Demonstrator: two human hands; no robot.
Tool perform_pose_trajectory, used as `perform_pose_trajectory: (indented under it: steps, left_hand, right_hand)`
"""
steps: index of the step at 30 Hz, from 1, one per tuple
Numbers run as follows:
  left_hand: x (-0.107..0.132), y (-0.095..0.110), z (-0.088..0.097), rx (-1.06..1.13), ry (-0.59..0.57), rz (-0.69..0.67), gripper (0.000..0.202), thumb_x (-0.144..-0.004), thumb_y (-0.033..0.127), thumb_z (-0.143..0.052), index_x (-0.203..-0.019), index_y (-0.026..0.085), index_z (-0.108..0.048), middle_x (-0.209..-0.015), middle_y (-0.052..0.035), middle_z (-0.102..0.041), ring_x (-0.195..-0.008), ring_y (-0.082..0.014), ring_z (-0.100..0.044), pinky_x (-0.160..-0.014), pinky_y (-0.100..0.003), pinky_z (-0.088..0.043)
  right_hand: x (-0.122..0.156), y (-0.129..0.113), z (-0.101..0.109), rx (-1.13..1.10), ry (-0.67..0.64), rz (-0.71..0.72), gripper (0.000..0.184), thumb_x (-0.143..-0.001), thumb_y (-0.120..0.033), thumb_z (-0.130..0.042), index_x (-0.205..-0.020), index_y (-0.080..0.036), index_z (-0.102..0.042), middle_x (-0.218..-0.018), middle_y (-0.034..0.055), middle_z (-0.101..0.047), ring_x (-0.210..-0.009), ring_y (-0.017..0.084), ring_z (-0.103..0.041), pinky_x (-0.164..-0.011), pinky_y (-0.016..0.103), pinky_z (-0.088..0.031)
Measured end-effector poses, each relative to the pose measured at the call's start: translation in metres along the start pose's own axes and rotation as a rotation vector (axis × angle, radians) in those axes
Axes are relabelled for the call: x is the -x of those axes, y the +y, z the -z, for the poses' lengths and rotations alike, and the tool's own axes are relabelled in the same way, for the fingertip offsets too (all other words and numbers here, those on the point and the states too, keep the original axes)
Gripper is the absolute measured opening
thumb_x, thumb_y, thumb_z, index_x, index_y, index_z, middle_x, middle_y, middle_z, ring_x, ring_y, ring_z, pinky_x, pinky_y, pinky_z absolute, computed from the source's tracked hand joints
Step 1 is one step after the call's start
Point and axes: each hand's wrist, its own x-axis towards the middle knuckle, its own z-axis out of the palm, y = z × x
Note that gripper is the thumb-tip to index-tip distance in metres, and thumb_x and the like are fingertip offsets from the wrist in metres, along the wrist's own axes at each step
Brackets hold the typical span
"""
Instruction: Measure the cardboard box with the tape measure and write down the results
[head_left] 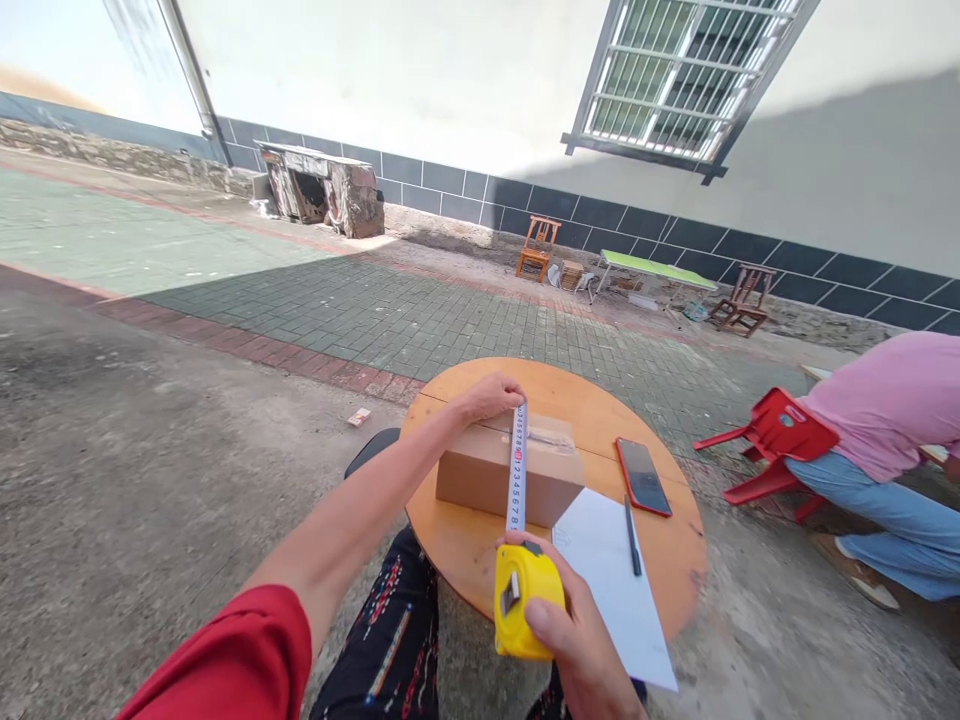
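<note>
A yellow tape measure (517,615) sits in my right hand (574,625), its fingers wrapped round the case. From it a white blade (517,480) runs away from me over the top of a brown cardboard box (480,485). At the box's far edge, my left hand (495,395) is closed on the blade's far end. The box lies on a round wooden table (450,385), with clear tape along its top. Right of the box are a white sheet of paper (611,590) and, lying on the paper, a black pen (632,537).
A phone (643,477) with a red edge lies on the table's right side. To the right, a person in a pink shirt (892,400) sits on a red plastic chair (787,430). Wooden chairs and a green folding table (656,268) stand along the wall.
</note>
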Motion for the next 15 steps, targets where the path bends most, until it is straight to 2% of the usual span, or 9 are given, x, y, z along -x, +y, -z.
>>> perform_pose_trajectory:
  steps: [4,6,9,11,15]
  left_hand:
    - [0.006,0.019,0.013,0.073,0.091,-0.084,0.020,-0.075,0.027,-0.055,-0.080,0.015,-0.070,-0.076,-0.0004,-0.067,-0.072,-0.0135,-0.058,-0.070,-0.024,-0.045]
    - [0.018,0.030,0.018,0.104,0.138,-0.113,0.022,-0.078,0.030,-0.055,-0.084,0.014,-0.070,-0.079,-0.0014,-0.067,-0.075,-0.0139,-0.058,-0.073,-0.025,-0.046]
    - [0.044,0.041,0.019,0.137,0.199,-0.126,0.025,-0.080,0.034,-0.055,-0.087,0.014,-0.069,-0.081,-0.0023,-0.067,-0.078,-0.0144,-0.059,-0.076,-0.026,-0.046]
    - [0.063,0.044,0.016,0.154,0.234,-0.113,0.027,-0.081,0.036,-0.055,-0.089,0.014,-0.068,-0.084,-0.0031,-0.068,-0.080,-0.0150,-0.059,-0.078,-0.026,-0.047]
    - [0.092,0.040,0.006,0.172,0.268,-0.061,0.031,-0.083,0.038,-0.054,-0.097,0.014,-0.067,-0.090,-0.0055,-0.069,-0.086,-0.0173,-0.062,-0.082,-0.029,-0.049]
  right_hand:
    - [0.008,-0.006,0.004,0.103,-0.045,0.020,0.078,-0.055,-0.059,-0.076,-0.120,-0.021,-0.058,-0.080,0.0021,-0.060,-0.068,0.017,-0.051,-0.058,0.025,-0.040]
    - [0.015,-0.006,0.006,0.151,-0.060,0.035,0.080,-0.053,-0.057,-0.078,-0.122,-0.023,-0.059,-0.083,0.0028,-0.061,-0.071,0.019,-0.054,-0.061,0.027,-0.042]
    - [0.026,-0.002,0.008,0.204,-0.046,0.081,0.077,-0.049,-0.053,-0.083,-0.118,-0.025,-0.065,-0.106,0.0072,-0.064,-0.094,0.029,-0.059,-0.078,0.032,-0.047]
    - [0.033,0.004,0.008,0.216,-0.058,0.121,0.073,-0.048,-0.053,-0.084,-0.113,-0.026,-0.069,-0.119,0.0082,-0.062,-0.110,0.034,-0.055,-0.090,0.035,-0.045]
    - [0.043,0.021,0.010,0.210,-0.085,0.109,0.070,-0.050,-0.062,-0.082,-0.110,-0.028,-0.073,-0.122,0.0079,-0.064,-0.120,0.037,-0.052,-0.101,0.037,-0.039]
